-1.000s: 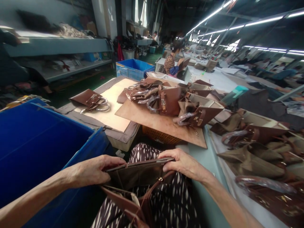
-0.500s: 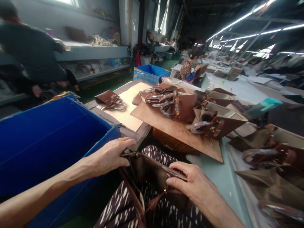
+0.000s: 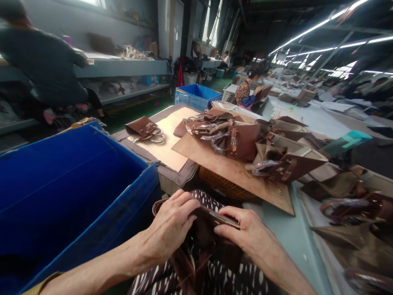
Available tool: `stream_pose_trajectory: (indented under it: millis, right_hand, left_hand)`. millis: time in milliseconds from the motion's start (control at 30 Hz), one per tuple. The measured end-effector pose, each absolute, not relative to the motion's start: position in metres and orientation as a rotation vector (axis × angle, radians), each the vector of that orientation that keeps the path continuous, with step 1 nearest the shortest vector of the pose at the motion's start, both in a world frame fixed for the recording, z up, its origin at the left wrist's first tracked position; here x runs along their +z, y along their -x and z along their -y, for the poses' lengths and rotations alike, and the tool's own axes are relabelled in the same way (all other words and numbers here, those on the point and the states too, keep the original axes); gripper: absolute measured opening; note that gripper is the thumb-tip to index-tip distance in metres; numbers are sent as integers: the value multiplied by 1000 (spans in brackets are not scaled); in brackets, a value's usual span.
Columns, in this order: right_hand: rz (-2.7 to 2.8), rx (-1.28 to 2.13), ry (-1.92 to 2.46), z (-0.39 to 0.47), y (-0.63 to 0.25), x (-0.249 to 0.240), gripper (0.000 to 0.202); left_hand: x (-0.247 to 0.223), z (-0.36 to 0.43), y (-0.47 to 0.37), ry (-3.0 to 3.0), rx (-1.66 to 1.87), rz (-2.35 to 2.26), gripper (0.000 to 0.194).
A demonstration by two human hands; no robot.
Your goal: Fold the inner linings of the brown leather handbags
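Bag [image 3: 204,229] between hands [image 3: 167,225], bin [image 3: 139,190] at left, board [image 3: 215,163] ahead (other bags [image 3: 245,141] on it)

White-flecked dark garment [image 3: 150,282], olive cuff [image 3: 41,285]

Saw only part of the held bag [image 3: 204,231] at six o'clock, covered along the rim by left hand [image 3: 172,225] and right hand [image 3: 250,229]. Could not make out its base. Found the blue bin [image 3: 76,164] cropped at nine, a person [image 3: 41,69] cropped and blurred at ten, an orange basket [image 3: 222,184] mostly hidden beneath a board [image 3: 215,159], and blurred figures [image 3: 376,86] at two.
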State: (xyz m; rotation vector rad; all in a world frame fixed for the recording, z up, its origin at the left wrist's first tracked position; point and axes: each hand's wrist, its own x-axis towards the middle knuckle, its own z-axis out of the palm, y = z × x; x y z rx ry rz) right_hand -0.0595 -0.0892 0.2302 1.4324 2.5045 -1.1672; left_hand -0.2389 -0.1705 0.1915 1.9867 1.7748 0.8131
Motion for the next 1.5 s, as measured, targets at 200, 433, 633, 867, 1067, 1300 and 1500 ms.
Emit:
stream_pose_trajectory:
  millis: [200,433,633,867,1067,1300,1500]
  right_hand:
    - [-2483,-1169,-1433,85,66,230,12]
    - [-2499,-1198,-1417,81,70,229,12]
    - [-2471,-1304,-1411,73,71,223,16]
    - [-2402,-1429,-1398,60,70,215,18]
    - [-2408,-1437,-1346,50,71,213,20]
    - [-2385,-1431,-1296,49,73,214,19]
    - [-2417,-1360,-1349,54,71,213,21]
  left_hand:
    - [185,165,238,-1939,802,-1851,16]
    - [176,162,236,-1947,910,-1844,14]
    - [171,160,234,-2032,1027,-1820,20]
    - [173,157,240,-2129,1092,-1545,19]
    - [174,160,248,-2104,943,-1433,25]
    - [174,157,247,-2141,801,-1404,44]
    - [180,153,246,-2126,689,-1398,49]
